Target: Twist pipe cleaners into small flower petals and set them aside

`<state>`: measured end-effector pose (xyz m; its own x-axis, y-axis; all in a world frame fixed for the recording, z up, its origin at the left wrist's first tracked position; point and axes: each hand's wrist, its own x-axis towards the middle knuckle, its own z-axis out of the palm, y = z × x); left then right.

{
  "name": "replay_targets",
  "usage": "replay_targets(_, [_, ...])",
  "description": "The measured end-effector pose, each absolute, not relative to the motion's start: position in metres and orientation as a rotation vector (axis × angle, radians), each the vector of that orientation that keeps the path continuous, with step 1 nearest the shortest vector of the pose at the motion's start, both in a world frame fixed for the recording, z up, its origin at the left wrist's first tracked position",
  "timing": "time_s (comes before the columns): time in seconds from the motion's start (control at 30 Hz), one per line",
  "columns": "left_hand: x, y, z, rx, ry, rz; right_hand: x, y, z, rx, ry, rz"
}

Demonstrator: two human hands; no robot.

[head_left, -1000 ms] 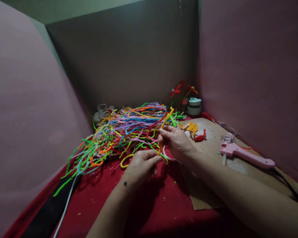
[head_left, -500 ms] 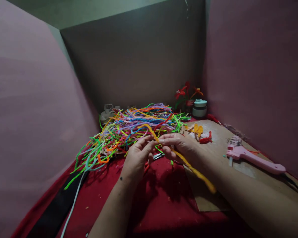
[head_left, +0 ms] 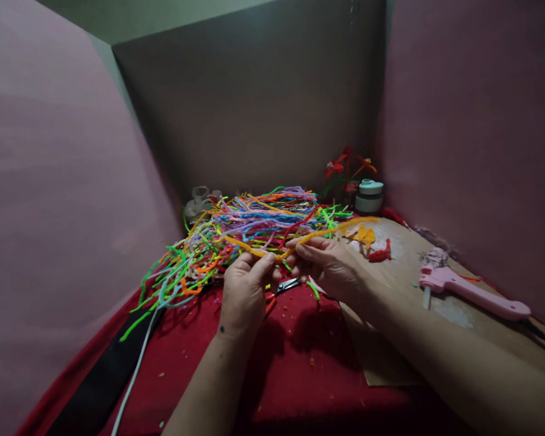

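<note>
A yellow-orange pipe cleaner point(head_left: 327, 231) stretches between my two hands, sagging a little in the middle. My left hand point(head_left: 247, 284) pinches it with thumb and fingers, and a short end sticks out to the upper left. My right hand point(head_left: 324, 263) grips it a little to the right, and its long end runs off to the upper right. Below the hands, scissors point(head_left: 287, 286) with red handles lie on the red cloth point(head_left: 300, 375), partly hidden by my left hand. Behind is a big heap of many-coloured pipe cleaners point(head_left: 258, 221).
On the brown board point(head_left: 386, 363) at right lie a pink glue gun point(head_left: 472, 290), yellow pieces point(head_left: 363, 236) and a red piece point(head_left: 381, 251). A lidded container point(head_left: 369, 197) and red flowers point(head_left: 340, 163) stand at the back. A white cable point(head_left: 134, 375) runs down the left side.
The pipe cleaner's long end has swung from under my right forearm up to the upper right. Both hands still hold it, now with a short span between them.
</note>
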<state>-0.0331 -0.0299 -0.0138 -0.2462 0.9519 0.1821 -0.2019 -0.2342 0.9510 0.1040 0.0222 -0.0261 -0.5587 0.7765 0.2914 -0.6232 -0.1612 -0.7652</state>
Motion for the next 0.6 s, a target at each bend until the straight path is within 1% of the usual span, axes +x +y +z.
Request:
replay_targets(0.13, [-0.032, -0.032, -0.014, 1.153, 1.16, 1.558, 0.101, 0.023, -0.027, -0.306, -1.109, 1.736])
replay_targets(0.3, [-0.027, -0.032, -0.014, 1.287, 1.18, 1.588, 0.1, 0.026, -0.032, -0.377, -1.175, 1.729])
replay_targets(0.6, [-0.023, -0.023, -0.003, 1.258, 1.14, 1.54, 0.105, 0.026, -0.028, -0.442, -1.207, 1.731])
